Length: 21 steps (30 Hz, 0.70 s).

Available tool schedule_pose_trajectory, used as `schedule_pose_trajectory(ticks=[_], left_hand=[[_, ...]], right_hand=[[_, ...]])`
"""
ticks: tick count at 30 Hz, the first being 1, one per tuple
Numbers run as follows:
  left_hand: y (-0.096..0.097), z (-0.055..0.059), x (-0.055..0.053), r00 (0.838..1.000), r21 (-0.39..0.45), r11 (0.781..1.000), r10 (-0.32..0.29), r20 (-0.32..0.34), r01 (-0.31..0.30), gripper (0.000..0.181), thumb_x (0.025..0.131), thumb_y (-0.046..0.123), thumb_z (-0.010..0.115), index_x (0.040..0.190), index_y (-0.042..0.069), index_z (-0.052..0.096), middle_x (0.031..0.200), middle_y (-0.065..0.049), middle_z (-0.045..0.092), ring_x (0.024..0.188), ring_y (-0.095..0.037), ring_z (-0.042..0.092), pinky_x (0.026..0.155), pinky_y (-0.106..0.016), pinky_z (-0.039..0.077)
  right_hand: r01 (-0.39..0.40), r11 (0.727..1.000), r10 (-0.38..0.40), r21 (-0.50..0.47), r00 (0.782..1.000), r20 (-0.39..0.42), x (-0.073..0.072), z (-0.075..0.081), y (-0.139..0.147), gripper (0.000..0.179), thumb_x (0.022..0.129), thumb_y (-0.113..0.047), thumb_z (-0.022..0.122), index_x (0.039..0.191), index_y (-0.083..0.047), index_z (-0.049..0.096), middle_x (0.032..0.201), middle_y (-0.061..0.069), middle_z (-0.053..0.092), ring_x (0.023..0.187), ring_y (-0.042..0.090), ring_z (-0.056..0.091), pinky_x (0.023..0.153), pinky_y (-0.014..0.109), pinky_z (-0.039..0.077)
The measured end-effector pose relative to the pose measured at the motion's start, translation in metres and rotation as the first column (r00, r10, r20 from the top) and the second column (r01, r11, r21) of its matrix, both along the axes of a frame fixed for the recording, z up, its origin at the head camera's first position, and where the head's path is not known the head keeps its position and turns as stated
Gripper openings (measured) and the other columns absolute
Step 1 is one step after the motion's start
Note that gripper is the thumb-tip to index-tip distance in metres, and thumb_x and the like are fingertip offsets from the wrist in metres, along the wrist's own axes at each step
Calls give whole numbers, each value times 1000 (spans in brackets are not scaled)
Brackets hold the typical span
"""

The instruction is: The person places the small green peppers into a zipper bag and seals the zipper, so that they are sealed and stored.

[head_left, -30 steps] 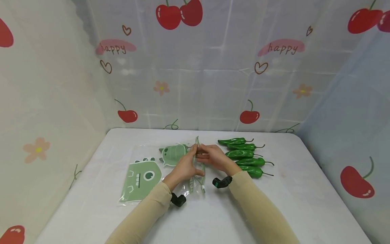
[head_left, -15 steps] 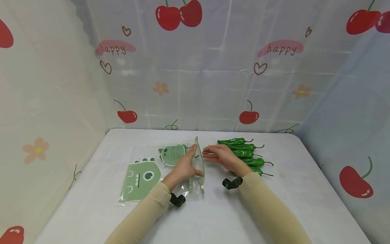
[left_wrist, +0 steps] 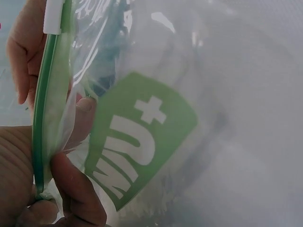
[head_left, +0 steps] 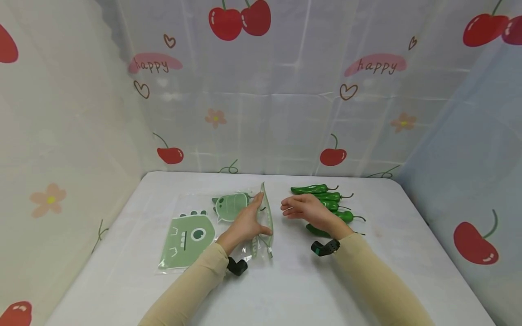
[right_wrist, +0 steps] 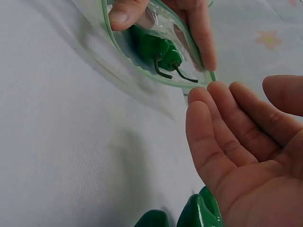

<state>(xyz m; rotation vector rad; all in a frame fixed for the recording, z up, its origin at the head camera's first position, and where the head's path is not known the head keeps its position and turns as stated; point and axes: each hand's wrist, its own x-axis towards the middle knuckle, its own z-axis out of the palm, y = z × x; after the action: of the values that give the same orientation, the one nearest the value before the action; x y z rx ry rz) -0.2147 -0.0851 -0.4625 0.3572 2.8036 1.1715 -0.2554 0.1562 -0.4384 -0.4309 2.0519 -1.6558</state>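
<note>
My left hand (head_left: 244,224) holds the rim of a clear zip bag (head_left: 187,240) with green cartoon prints, its thumb and fingers spread across the mouth. Inside the mouth, the right wrist view shows green peppers (right_wrist: 158,49) with two dark stems. A green-edged zip with a white slider (left_wrist: 53,16) appears in the left wrist view. My right hand (head_left: 307,210) hovers palm inward to the right of the bag, fingers loosely extended and holding nothing. Below and behind it lie several green chili peppers (head_left: 311,189), partly hidden by the hand and wrist.
Everything lies on a white table (head_left: 261,294). A pale curtain (head_left: 277,127) printed with cherries hangs behind the table's far edge. Each wrist carries a small black camera, such as the right wrist camera (head_left: 325,248).
My right hand has drawn away from the bag's mouth toward the right and now overlaps the loose peppers. My left hand and the bag have stayed almost in place.
</note>
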Motion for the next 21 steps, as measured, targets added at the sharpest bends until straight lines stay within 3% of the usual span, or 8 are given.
schedule_pose_trajectory(ticks=[14,21], left_hand=[[2,-1,-1,1000,-2,1000,-10,0,10,126,69,22,97,167,15,17,173,-9,19,157,-33,25,128,-47,25],[1,0,1,1000,-9,1000,-12,7,12,127,69,21,97,167,15,15,173,-9,17,157,-33,24,129,-46,24]], right_hand=[[-32,994,44,106,992,-114,5,3,40,46,105,-22,60,138,10,57,133,23,66,117,29,68,102,40,58],[-32,990,50,140,991,-125,8,1,58,42,102,-19,66,136,5,61,136,26,64,118,29,68,102,42,57]])
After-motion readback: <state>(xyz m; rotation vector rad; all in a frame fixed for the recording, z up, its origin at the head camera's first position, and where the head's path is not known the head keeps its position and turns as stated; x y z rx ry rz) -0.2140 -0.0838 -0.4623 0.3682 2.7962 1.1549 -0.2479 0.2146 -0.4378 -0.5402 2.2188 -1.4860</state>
